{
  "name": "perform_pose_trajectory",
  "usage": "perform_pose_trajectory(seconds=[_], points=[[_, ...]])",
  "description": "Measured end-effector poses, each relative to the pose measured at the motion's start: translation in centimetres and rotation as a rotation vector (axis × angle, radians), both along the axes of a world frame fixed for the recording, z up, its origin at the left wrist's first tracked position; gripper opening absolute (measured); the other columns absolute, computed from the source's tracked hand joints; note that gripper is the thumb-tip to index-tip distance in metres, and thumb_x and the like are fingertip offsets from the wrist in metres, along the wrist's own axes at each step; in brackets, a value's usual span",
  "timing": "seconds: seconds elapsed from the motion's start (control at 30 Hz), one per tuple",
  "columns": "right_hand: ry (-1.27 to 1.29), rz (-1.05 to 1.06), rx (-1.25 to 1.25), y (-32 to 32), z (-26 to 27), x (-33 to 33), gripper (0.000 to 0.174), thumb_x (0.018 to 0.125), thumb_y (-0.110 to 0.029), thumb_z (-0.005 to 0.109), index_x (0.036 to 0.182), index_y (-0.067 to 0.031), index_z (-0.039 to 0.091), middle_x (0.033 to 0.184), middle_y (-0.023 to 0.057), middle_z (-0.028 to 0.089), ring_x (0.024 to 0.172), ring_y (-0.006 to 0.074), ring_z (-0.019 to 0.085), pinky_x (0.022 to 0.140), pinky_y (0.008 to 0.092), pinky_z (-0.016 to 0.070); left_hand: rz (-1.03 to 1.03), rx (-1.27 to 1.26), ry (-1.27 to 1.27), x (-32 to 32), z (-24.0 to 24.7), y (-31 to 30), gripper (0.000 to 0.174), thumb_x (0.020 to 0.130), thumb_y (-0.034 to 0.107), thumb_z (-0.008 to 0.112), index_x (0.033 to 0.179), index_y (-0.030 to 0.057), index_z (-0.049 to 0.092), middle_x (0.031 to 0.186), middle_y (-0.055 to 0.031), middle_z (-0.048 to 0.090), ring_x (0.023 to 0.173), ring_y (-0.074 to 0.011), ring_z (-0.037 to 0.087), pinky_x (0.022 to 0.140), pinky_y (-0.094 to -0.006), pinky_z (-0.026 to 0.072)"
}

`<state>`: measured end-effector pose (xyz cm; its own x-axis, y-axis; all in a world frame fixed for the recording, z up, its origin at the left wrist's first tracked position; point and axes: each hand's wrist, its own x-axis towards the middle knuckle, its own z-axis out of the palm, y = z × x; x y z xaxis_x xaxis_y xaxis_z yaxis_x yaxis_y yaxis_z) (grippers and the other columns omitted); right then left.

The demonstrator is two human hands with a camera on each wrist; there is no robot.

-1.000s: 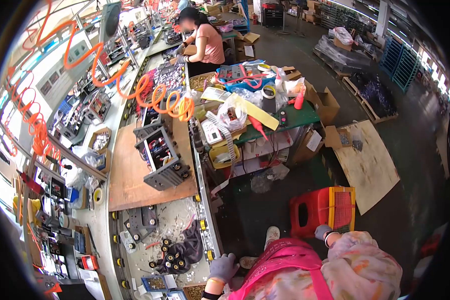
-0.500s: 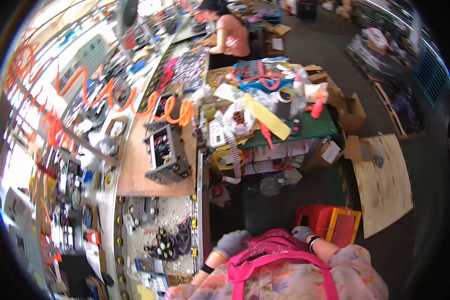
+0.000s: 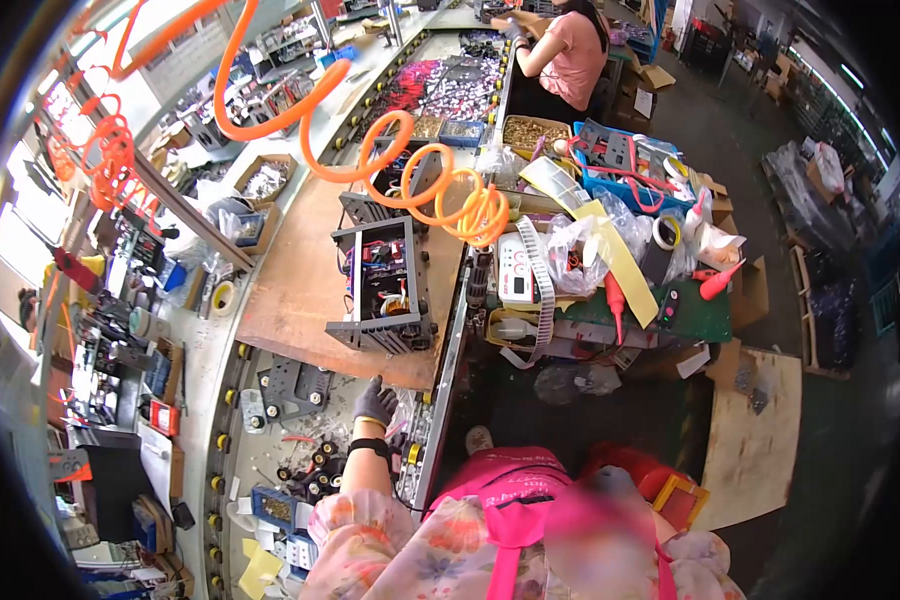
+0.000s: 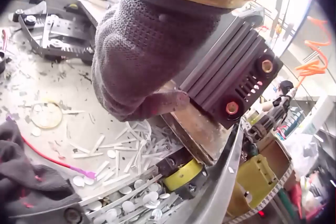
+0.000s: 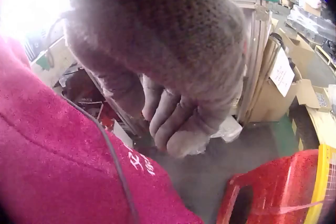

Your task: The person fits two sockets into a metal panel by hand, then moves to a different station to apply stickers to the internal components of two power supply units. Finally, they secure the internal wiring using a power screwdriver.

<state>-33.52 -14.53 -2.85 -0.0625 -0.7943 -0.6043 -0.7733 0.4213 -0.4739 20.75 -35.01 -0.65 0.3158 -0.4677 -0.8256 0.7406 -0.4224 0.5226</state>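
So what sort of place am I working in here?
Most likely an electronics assembly line in a factory: a grey open metal chassis sits on a brown wooden board, and an orange coiled air hose hangs overhead.

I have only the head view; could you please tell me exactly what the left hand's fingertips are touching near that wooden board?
Observer: On the left wrist view, the left hand has its gloved fingertips on the edge of the wooden board, beside the grey unit that stands on it.
Operator: Thank you. The right hand is blurred for me; does it hold anything?
Observer: No. On the right wrist view its fingers are loosely curled and empty, near the red stool.
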Motion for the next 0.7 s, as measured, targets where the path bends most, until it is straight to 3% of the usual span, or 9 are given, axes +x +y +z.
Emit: perform_pose_trajectory(seconds=[0.13, 0.23, 0.43, 0.53, 0.57, 0.7], points=[[-0.054, -0.046, 0.039, -4.6, 3.5, 3.7, 0.03, 0.08, -0.017, 0.061, 0.107, -0.0071, 0.068, 0.103, 0.0146, 0.069, 0.097, 0.028, 0.066, 0.087, 0.0355, 0.0508, -0.053, -0.057, 0.065, 0.6, -3.7, -2.5, 0.034, 0.081, 0.037, 0.074, 0.091, 0.0106, 0.056, 0.068, -0.0047, 0.052, 0.05, -0.0168, 0.05, 0.04, -0.0281, 0.0385], [-0.064, -0.045, -0.013, -7.4, 4.3, 5.9, 0.031, 0.081, -0.016, 0.061, 0.109, -0.0061, 0.067, 0.102, 0.0153, 0.069, 0.095, 0.0277, 0.066, 0.086, 0.0351, 0.0512, -0.099, -0.052, -0.044, 0.0, -2.1, -2.2, 0.033, 0.08, 0.033, 0.076, 0.091, 0.0129, 0.051, 0.055, 0.0023, 0.044, 0.04, -0.0105, 0.04, 0.034, -0.0256, 0.0311], [-0.053, 0.152, 0.137, -11.8, 5.9, 8.7, 0.03, 0.081, -0.018, 0.061, 0.108, -0.006, 0.067, 0.101, 0.0152, 0.069, 0.094, 0.0275, 0.066, 0.085, 0.0351, 0.0512, -0.077, -0.115, -0.113, -0.6, -1.3, 0.1, 0.034, 0.081, 0.033, 0.075, 0.091, 0.0129, 0.051, 0.054, 0.0024, 0.042, 0.038, -0.0095, 0.038, 0.033, -0.0239, 0.0289], [-0.026, 0.248, 0.171, -14.1, 6.0, 9.8, 0.031, 0.08, -0.02, 0.062, 0.108, -0.0066, 0.066, 0.101, 0.0151, 0.069, 0.095, 0.0285, 0.066, 0.086, 0.0359, 0.0509, -0.104, -0.086, -0.129, -0.3, 0.2, 2.9, 0.027, 0.084, 0.033, 0.072, 0.093, 0.017, 0.053, 0.054, 0.0047, 0.041, 0.038, -0.008, 0.034, 0.033, -0.0232, 0.026], [-0.014, 0.316, 0.148, -14.7, 5.3, 9.9, 0.031, 0.08, -0.02, 0.062, 0.108, -0.0069, 0.066, 0.101, 0.0151, 0.068, 0.095, 0.0291, 0.066, 0.086, 0.0362, 0.0509, -0.068, -0.094, -0.136, -0.2, 1.0, 4.1, 0.031, 0.082, 0.031, 0.074, 0.093, 0.0121, 0.052, 0.055, 0.0017, 0.044, 0.037, -0.0089, 0.037, 0.033, -0.0241, 0.0279], [-0.075, 0.521, 0.119, -18.1, 5.4, 12.3, 0.03, 0.081, -0.022, 0.061, 0.107, -0.0078, 0.066, 0.101, 0.0154, 0.068, 0.096, 0.0314, 0.065, 0.087, 0.0381, 0.0502, 0.035, -0.012, -0.126, 0.5, 1.6, 10.2, 0.029, 0.083, 0.025, 0.073, 0.098, 0.0084, 0.055, 0.061, -0.0012, 0.053, 0.039, -0.0105, 0.042, 0.033, -0.0249, 0.0294]])
